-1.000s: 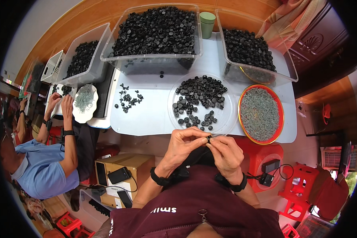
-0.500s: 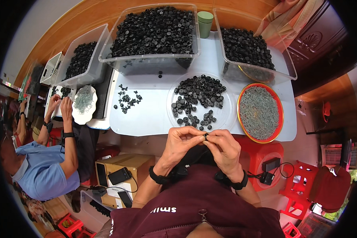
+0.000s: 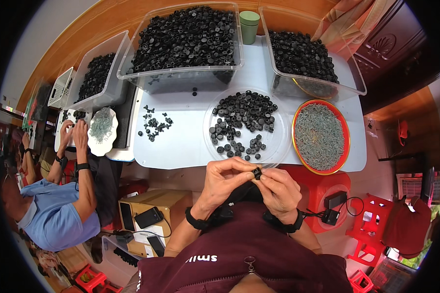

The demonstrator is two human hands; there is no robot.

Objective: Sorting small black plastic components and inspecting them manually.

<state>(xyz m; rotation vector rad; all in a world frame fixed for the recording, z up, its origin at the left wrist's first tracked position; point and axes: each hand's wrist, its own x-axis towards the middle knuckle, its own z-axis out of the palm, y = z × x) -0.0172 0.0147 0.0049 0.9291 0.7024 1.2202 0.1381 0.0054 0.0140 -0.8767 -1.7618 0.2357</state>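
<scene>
My left hand (image 3: 226, 179) and my right hand (image 3: 280, 189) meet just in front of the table edge. Between their pinched fingertips is a small black plastic part (image 3: 256, 173) with an opening in it; both hands grip it. Just beyond my fingers stands a clear round tray (image 3: 277, 146) with many small round black caps (image 3: 247, 110) in it. To its right a red bowl (image 3: 346, 136) with a gold rim holds a heap of thin grey screws or pins (image 3: 319, 136); their exact kind is too small to tell.
Large clear bins (image 3: 181, 72) of black parts line the back, beside a green cup (image 3: 249, 27). Loose black pieces (image 3: 156, 126) lie on the left of the white table (image 3: 181, 151). A co-worker in a blue shirt (image 3: 58, 210) works at left, near a white dish (image 3: 99, 146).
My right hand has shifted slightly right and down. The black part has turned between my fingertips and shows more plainly. The whole view has tilted a little.
</scene>
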